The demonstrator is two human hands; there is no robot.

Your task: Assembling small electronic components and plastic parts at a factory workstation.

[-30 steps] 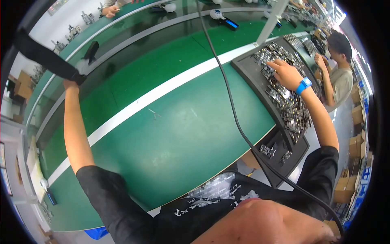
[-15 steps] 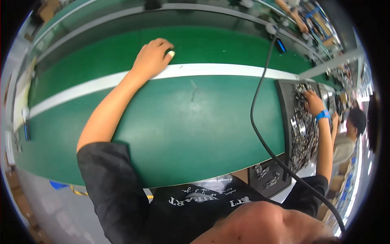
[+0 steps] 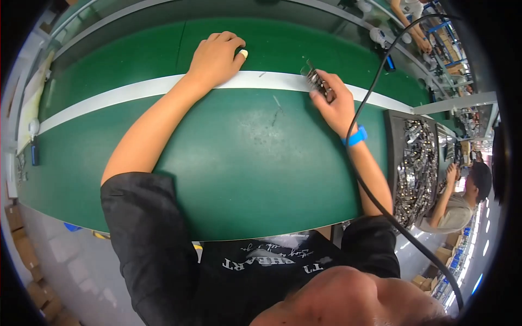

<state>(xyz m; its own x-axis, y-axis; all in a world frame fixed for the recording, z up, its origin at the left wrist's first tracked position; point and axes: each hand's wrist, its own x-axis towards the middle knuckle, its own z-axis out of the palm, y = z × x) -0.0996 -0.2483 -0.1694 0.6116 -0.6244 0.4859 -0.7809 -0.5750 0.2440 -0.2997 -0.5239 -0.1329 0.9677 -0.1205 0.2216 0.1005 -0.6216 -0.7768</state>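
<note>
My left hand (image 3: pixel 216 57) rests palm down on the dark green belt (image 3: pixel 136 64), just beyond a white strip (image 3: pixel 255 80). Its fingers are bent and the thumb stands apart, with a pale yellow cover (image 3: pixel 243 54) on the thumb tip. No object shows in that hand, though the palm is hidden. Over the strip at the right, my right hand (image 3: pixel 338 103) is closed around a bunch of small metal parts (image 3: pixel 316 81). Several thin pieces stick out past the fingers; their exact kind is too small to tell. A blue band (image 3: pixel 356 136) circles the right wrist.
A dark tray (image 3: pixel 392 138) heaped with small shiny metal parts (image 3: pixel 416 174) stands at the table's right. A black cable (image 3: pixel 376 81) arches across the right forearm. The green tabletop (image 3: pixel 239 174) lies between my arms. Another person (image 3: pixel 457 204) works at the far right.
My right hand has left the tray and swung left over the white strip, bringing a bunch of metal parts with it. My left hand remains on the belt; the whole view has shifted slightly.
</note>
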